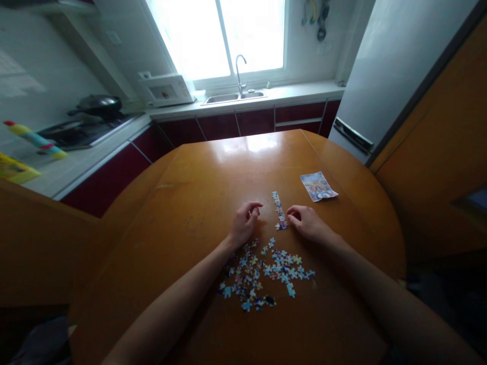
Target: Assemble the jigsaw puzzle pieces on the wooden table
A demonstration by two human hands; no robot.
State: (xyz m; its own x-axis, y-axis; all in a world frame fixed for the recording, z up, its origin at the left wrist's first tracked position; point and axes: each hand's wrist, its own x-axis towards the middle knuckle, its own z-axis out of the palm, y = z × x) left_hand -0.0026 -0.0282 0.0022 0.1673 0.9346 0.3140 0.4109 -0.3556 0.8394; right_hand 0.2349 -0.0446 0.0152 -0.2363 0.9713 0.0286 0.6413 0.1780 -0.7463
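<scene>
A narrow strip of joined jigsaw pieces (279, 209) lies on the table between my hands, running away from me. Left of it rests my left hand (244, 223), forefinger stretched out and the other fingers loosely curled, with nothing visible in it. My right hand (307, 222) is at the strip's right edge, thumb and fingertips curved close together; whether they pinch a piece or only touch the strip I cannot tell. Nearer me, between my forearms, spreads a pile of loose jigsaw pieces (249, 276), mostly blue and white with some darker ones.
A creased picture sheet (318, 186) lies beyond my right hand on the wooden table (182, 203). Past the table's far edge are a counter with a sink (222, 98) and a microwave (167, 91). A stove with a pan (99, 104) is left, a fridge (395, 66) right.
</scene>
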